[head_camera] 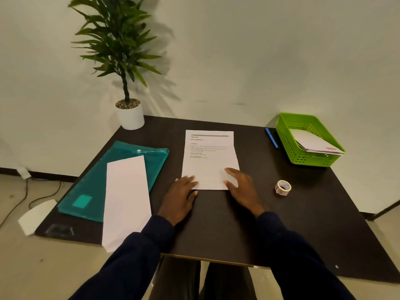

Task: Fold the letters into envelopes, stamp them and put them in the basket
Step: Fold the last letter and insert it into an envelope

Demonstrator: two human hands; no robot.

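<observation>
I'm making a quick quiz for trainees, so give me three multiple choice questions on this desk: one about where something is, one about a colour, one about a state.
1. The blue pen lies: A in a drawer; B beside the basket; C on a shelf.
2. The basket is: A green; B red; C grey.
3. The printed letter is: A crumpled; B folded in thirds; C flat, unfolded.
Answers: B, the pen lies along the basket's wall; A, its mesh is bright green; C, the whole letter lies open.

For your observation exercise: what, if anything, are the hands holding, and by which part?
Nothing is gripped. The left hand and right hand rest flat on the letter, one on each near corner.
</observation>
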